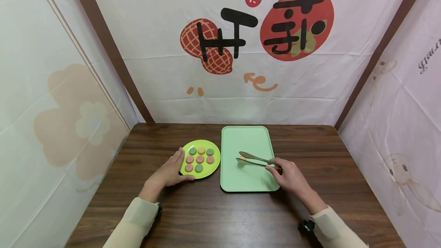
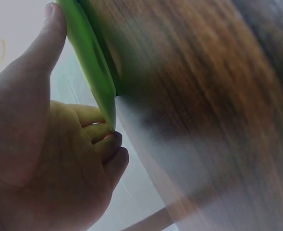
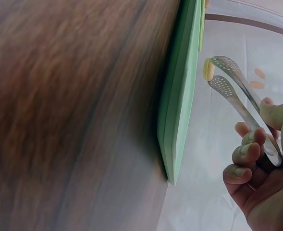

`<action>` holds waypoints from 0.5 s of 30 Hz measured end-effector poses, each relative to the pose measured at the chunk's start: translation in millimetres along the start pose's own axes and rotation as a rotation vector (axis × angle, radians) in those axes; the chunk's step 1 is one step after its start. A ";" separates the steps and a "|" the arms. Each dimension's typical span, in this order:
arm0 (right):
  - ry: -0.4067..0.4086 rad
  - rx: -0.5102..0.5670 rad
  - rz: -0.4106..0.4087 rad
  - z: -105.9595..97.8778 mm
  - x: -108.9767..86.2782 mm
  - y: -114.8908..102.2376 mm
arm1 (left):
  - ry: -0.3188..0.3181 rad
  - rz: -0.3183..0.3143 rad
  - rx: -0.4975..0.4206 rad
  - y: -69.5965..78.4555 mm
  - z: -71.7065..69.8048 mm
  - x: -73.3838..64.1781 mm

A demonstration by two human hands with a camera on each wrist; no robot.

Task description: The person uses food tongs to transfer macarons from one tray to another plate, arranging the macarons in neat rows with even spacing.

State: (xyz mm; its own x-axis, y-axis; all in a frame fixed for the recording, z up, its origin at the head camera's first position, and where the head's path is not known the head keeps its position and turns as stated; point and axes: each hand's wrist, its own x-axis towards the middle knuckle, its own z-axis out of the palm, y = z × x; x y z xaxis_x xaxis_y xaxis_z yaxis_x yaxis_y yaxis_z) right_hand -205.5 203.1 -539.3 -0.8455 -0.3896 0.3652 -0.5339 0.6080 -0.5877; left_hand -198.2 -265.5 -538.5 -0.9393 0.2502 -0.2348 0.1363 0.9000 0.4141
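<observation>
My left hand [image 1: 171, 169] rests at the left rim of a lime-green plate [image 1: 214, 168], fingers and thumb spread along its edge. Several small macarons sit on it in rows: pink ones [image 1: 200, 159], green ones [image 1: 198, 168] and one yellow [image 1: 201, 150]. My right hand [image 1: 287, 173] holds metal tongs [image 1: 255, 157] with perforated tips over a mint-green tray [image 1: 246, 181]. One yellow macaron [image 3: 208, 70] is at the tong tips, partly hidden in the head view. Whether the tips pinch it, and whether it touches the tray, I cannot tell.
Plate and tray stand side by side on a dark wooden table [image 1: 206, 217], a narrow gap between them. A printed white cloth wall [image 1: 165, 87] rises behind the table's back edge, with more cloth at both sides.
</observation>
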 end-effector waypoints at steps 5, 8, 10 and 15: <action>-0.010 0.005 -0.027 3.2 5.2 -2.5 | 0.001 -0.003 -0.003 2.7 -1.3 -0.8; -0.023 0.019 -0.036 4.2 7.8 -5.8 | 0.003 -0.005 -0.005 3.1 -1.6 -0.9; -0.031 0.021 -0.040 5.3 9.4 -7.9 | 0.003 -0.007 -0.003 3.0 -1.5 -1.0; -0.045 0.014 -0.050 9.9 13.3 -11.5 | 0.002 -0.012 -0.002 1.6 -0.2 -0.6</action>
State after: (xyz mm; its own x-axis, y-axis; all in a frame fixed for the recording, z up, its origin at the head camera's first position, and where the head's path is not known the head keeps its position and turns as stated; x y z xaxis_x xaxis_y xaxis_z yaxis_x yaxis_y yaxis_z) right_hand -210.5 184.1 -534.8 -0.8167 -0.4498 0.3616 -0.5747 0.5776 -0.5797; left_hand -197.5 -264.2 -537.5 -0.9415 0.2386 -0.2380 0.1244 0.9023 0.4127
